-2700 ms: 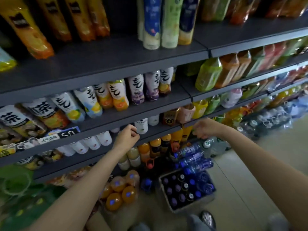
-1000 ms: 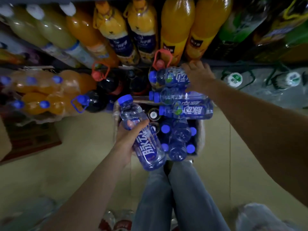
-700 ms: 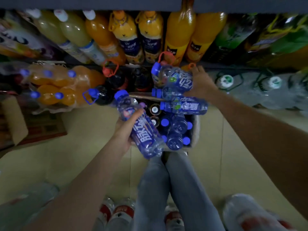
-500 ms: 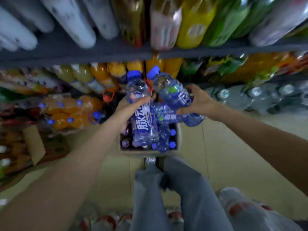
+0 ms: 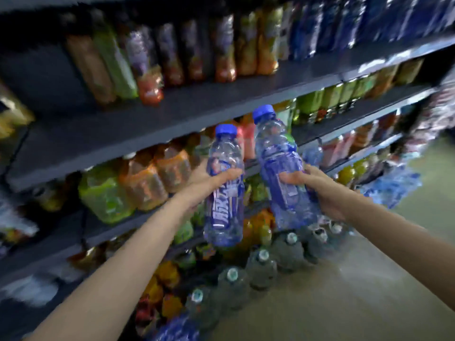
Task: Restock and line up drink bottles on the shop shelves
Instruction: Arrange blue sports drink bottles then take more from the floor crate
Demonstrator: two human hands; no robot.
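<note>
Hands L (image 5: 204,183) & R (image 5: 317,190) each grip a blue-cap bottle, L's (image 5: 225,190), R's (image 5: 283,168), upright nr shelves (image 5: 197,112)

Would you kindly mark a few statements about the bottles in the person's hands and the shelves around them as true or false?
1. Each hand holds a blue-capped bottle. True: the left hand grips the left bottle and the right hand the right bottle.
2. Both bottles lie flat on a shelf. False: they are held roughly upright in front of the shelves.
3. The right bottle's cap sits higher than the left bottle's cap. True.
4. The caps are red. False: both are blue.
5. Large water jugs stand on the floor below. True.
</note>
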